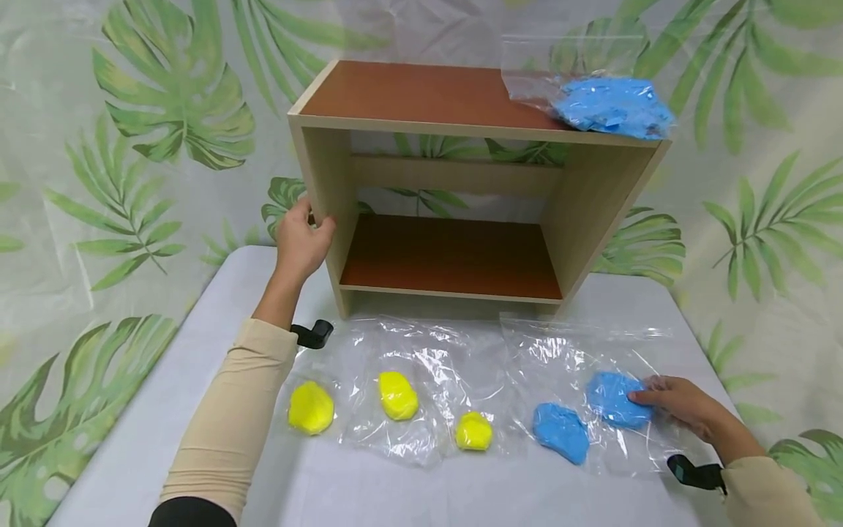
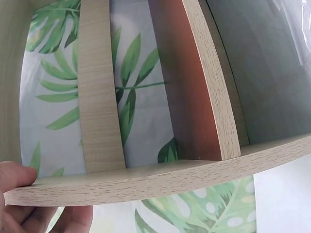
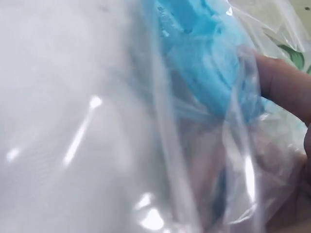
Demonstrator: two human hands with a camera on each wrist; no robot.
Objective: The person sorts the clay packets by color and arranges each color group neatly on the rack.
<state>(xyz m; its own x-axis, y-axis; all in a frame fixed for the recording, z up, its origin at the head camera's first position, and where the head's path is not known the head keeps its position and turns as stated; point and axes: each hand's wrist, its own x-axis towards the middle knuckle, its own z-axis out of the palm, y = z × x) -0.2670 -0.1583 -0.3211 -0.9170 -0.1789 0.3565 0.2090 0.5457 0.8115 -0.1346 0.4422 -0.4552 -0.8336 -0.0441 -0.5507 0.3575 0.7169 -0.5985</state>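
Note:
My left hand [image 1: 301, 238] grips the left side panel of a small wooden shelf [image 1: 454, 265] with red-brown boards. In the left wrist view, thumb and fingers lie on opposite sides of the panel's edge [image 2: 131, 187]. On the right, my right hand [image 1: 681, 402] pinches a clear plastic bag holding a blue clay-like lump [image 1: 615, 399]. The right wrist view has the lump [image 3: 204, 53] close up through creased plastic, with the thumb [image 3: 282, 80] against it. Beside it a second blue lump [image 1: 560, 432] lies in clear plastic on the table.
Three yellow lumps, left [image 1: 311, 408], middle [image 1: 398, 395] and right [image 1: 473, 431], lie in clear bags in front of the shelf. Another bag of blue material [image 1: 612, 106] rests on the shelf's top right. A leaf-patterned sheet [image 1: 178, 95] hangs behind the white table [image 1: 369, 490].

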